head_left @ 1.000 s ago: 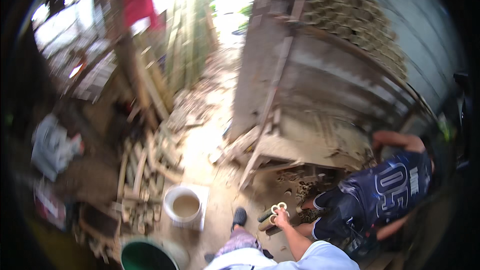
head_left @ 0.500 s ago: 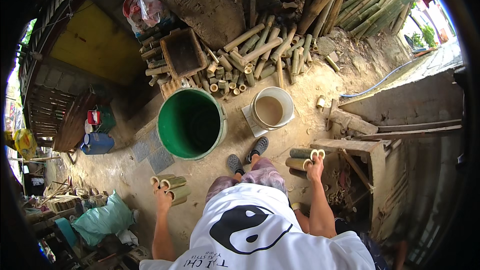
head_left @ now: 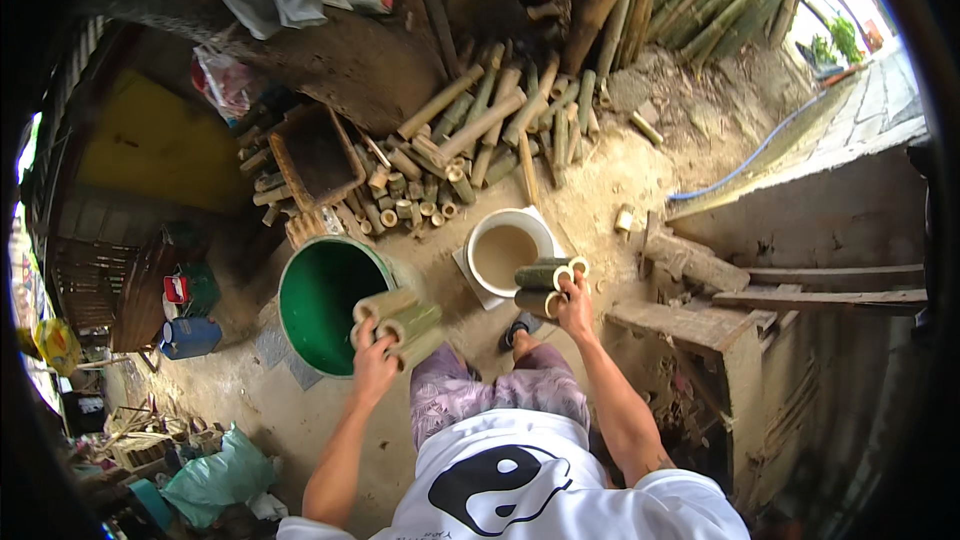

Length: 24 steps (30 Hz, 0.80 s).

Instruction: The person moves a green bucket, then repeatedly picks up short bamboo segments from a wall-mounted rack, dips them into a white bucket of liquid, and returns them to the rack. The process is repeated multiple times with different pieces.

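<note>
My left hand (head_left: 374, 358) is closed on several short bamboo tubes (head_left: 410, 330), its fingers hooked into their open ends; they are a little blurred. These tubes overlap the near right rim of a large green tub (head_left: 288, 325). On the other side, my right hand (head_left: 574, 306) grips several more bamboo tubes (head_left: 538, 277), darker green, with pale cut ends toward the fingers. They hang in front of the near right edge of a white bucket (head_left: 547, 236) that holds cloudy brownish water (head_left: 503, 252). How far the tubes are above the bucket I cannot tell.
Beyond the tub lies a pile of cut bamboo (head_left: 480, 130) with a rusty tray (head_left: 350, 178) on it. A wooden bench (head_left: 680, 325) stands at the right. A blue hose (head_left: 740, 178) runs along the wall. Left are a blue jug (head_left: 190, 338) and a green plastic bag (head_left: 220, 480).
Both hands have swung forward and inward with their bamboo tubes, the left one to the tub, the right one to the white bucket. The view has shifted, and my feet are nearer the bucket.
</note>
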### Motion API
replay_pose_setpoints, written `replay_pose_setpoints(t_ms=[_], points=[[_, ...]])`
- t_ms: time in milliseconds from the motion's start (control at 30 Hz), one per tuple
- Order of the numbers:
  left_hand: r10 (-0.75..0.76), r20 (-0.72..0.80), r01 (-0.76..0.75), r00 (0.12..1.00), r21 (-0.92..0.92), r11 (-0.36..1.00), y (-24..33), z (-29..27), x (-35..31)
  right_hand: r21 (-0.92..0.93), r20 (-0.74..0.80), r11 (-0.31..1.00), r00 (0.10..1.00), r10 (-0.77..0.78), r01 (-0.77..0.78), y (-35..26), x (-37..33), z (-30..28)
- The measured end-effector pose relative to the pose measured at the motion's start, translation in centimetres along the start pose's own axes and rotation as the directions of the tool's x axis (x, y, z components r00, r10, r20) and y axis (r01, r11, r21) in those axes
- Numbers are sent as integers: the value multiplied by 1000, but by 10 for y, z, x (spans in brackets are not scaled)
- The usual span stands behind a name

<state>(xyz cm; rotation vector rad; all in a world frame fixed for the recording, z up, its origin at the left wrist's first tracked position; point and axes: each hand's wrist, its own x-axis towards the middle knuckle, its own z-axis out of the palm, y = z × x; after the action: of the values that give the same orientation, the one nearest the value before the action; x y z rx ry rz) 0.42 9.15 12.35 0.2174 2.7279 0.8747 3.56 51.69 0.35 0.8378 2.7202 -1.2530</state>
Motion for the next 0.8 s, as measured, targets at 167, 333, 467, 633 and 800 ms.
replay_pose_setpoints(t_ms=[167,333,467,633,800], points=[[174,133,-158,976,-124,980,51,104,113,-59,19,998,1000,-12,14,-8,25,-1],[280,300,-281,912,-41,959,53,224,196,-29,55,999,998,41,-40,-6,54,31],[258,372,-307,891,76,949,32,291,231,-64,72,997,997,-32,37,18,85,81],[163,440,-271,883,195,943,36,344,257,-78,70,997,997,-14,19,72,128,135],[106,416,-207,903,207,956,54,369,278,-17,56,997,996,76,-75,110,148,151]])
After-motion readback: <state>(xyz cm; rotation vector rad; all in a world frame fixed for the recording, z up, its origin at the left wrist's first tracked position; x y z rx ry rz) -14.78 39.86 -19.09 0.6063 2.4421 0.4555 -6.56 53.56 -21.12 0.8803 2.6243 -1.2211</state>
